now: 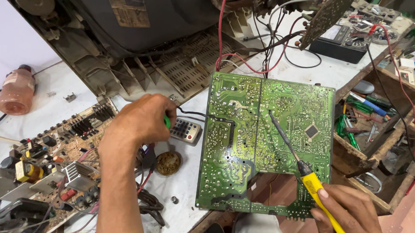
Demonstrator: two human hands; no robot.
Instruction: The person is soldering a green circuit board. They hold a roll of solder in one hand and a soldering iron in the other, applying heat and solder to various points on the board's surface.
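We've got bare bench (187, 179) only in a narrow strip between the brown circuit board (62, 152) and green circuit board (265, 142); flux tin (168, 163), remote (184, 130) and cables (150, 207) clutter it. TV chassis (167, 62) walls off the rear, wooden toolbox (383, 121) blocks the right.

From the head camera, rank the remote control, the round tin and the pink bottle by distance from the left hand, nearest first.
1. Remote control, just right of the left hand.
2. Round tin, just below the hand.
3. Pink bottle, far left on the table.
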